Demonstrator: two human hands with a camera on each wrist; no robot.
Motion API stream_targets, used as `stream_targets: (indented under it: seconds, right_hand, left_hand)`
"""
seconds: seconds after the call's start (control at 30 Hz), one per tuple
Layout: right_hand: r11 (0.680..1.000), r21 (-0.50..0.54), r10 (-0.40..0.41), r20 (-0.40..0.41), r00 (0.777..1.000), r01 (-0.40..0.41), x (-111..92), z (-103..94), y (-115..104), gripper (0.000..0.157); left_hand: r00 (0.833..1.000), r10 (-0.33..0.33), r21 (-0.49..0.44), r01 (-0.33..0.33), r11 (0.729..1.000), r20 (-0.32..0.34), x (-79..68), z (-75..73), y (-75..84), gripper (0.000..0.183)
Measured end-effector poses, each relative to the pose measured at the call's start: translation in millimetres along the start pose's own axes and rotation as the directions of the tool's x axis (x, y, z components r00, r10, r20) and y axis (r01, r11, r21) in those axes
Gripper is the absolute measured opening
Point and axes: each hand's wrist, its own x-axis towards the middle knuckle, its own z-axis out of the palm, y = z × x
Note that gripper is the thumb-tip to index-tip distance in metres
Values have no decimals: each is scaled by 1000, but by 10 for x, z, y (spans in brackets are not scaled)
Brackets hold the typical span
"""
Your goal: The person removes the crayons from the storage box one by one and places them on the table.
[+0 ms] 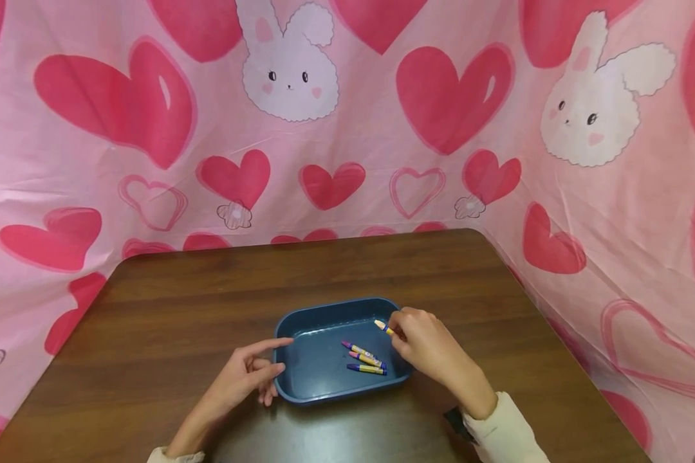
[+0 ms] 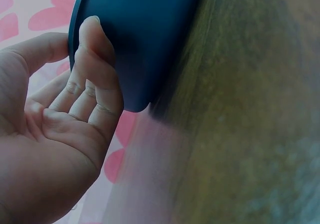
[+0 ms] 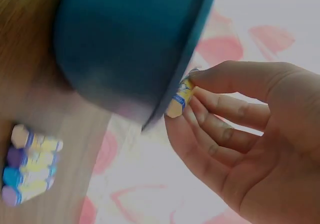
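Note:
A dark blue tray sits on the table in the head view. My left hand holds its left end, index finger and thumb over the rim, the other fingers bent against the outer wall in the left wrist view. Over the tray's right end, my right hand pinches a pale peach crayon with its tip pointing into the tray; its flat end shows in the right wrist view. Three crayons lie side by side on the tray floor: a purple one, a pink one and a dark blue one.
Several more crayons lie in a row on the table beside the tray's right end, hidden in the head view behind my right hand. The brown wooden table is bordered by a pink curtain with hearts and rabbits.

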Motion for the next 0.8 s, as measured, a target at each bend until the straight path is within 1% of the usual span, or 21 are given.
stream_targets:
  seconds: [0.17, 0.33, 0.43, 0.53, 0.63, 0.8]
  right_hand:
    - [995, 95, 43, -68, 997, -37, -101, -81, 190, 10]
    - [980, 185, 92, -116, 989, -70, -173, -81, 439, 11]
    - [958, 254, 166, -124, 978, -130, -221, -46, 602, 10]
    - [931, 298, 260, -130, 957, -212, -275, 15, 770, 9]
    - [903, 317, 337, -106, 935, -290, -324, 86, 910, 6]
    - [853, 349, 418, -12, 908, -388, -382, 155, 1032, 3]
  left_hand:
    - [1000, -9, -3, 9, 1000, 4, 6, -8, 9, 48]
    - [1000, -19, -7, 19, 1000, 2, 2, -11, 9, 48]
    - [1000, -28, 0, 28, 1000, -5, -5, -11, 12, 48]
    - [999, -29, 9, 29, 1000, -13, -7, -6, 16, 48]
    - [1000, -26, 14, 26, 1000, -18, -7, -2, 18, 48]
    - [999, -36, 32, 37, 999, -25, 4, -5, 21, 48]
